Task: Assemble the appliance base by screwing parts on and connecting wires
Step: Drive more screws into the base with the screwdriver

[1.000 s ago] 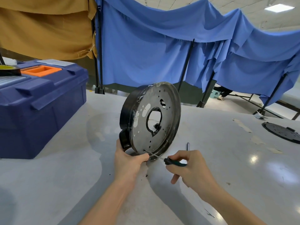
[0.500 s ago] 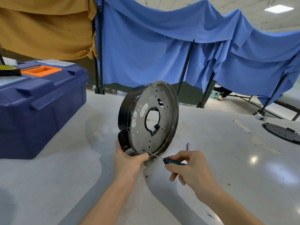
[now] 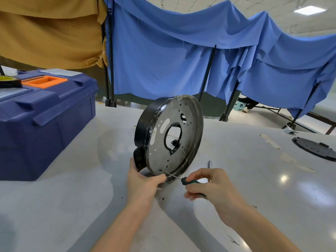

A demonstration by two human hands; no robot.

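Observation:
A round black appliance base [image 3: 190,122] with a metal plate face stands on edge on the white table [image 3: 72,206], its face turned to the right. My left hand [image 3: 141,184] grips its lower rim, thumb on the plate. My right hand [image 3: 212,188] pinches a small green-handled screwdriver [image 3: 183,180]. The thin shaft reaches up-left to a screw hole near the plate's bottom edge.
A large blue toolbox [image 3: 40,120] with an orange tray stands at the left; a roll of tape [image 3: 9,81] lies on it. A round black perforated cover [image 3: 316,150] lies at the far right. A small metal bit [image 3: 209,164] rests behind my right hand. Blue and tan cloths hang behind.
The base has tilted slightly and my right hand's fingers have shifted on the screwdriver handle, turning it; the tip stays at the same hole.

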